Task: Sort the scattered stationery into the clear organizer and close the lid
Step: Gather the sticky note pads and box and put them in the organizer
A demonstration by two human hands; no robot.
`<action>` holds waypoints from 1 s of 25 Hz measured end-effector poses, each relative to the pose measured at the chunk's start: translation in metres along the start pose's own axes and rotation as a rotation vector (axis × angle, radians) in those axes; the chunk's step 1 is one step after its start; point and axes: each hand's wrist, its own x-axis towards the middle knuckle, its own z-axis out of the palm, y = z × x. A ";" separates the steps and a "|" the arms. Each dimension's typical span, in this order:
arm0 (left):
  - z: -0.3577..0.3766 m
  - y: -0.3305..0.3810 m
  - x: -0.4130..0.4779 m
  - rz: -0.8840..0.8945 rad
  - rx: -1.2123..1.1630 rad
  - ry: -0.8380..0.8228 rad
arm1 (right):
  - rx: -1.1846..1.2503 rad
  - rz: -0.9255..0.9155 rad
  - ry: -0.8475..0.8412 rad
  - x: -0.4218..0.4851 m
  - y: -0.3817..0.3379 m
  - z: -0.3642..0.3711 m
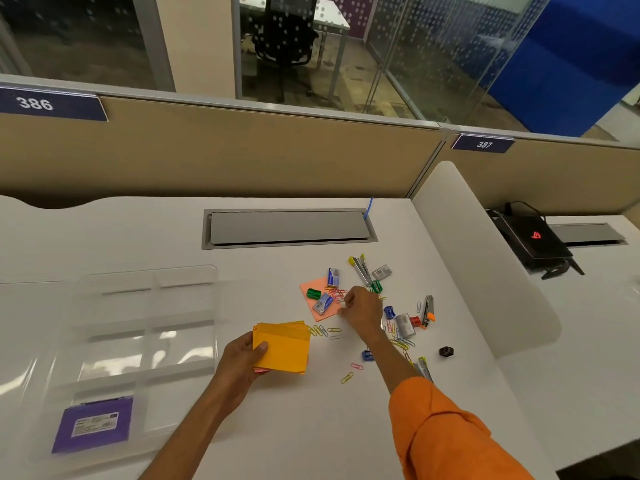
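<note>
My left hand (242, 358) grips a stack of orange sticky notes (282, 348) just above the white desk. My right hand (360, 308) reaches into the scattered pile, fingers pinched at the edge of a salmon sticky-note pad (313, 301); whether it holds anything is unclear. On that pad lie a green sharpener (313, 293), a staple box (323, 304) and red paper clips (337, 293). The clear organizer (138, 341) lies open at the left, with a purple box (93, 424) in its near compartment.
Small staplers (360, 270) (427, 310), blue sharpeners (367, 355), more staple boxes (404, 325) and loose coloured paper clips (346, 377) litter the desk's right part. A small black object (446, 351) sits further right. A grey cable hatch (289, 227) lies behind; a white divider (485, 271) bounds the right.
</note>
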 end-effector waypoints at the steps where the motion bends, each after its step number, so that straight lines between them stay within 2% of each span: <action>1: 0.000 -0.001 0.001 -0.004 -0.001 -0.001 | 0.013 0.015 0.005 -0.001 -0.001 0.003; 9: -0.002 0.000 0.002 -0.003 -0.007 0.005 | 0.005 0.147 0.000 -0.005 -0.013 0.014; 18: 0.004 0.002 0.002 0.003 -0.006 -0.007 | 0.026 0.284 -0.126 -0.001 -0.016 0.003; 25: 0.002 0.003 0.003 0.010 -0.002 0.009 | 0.331 0.420 -0.165 0.000 0.009 -0.012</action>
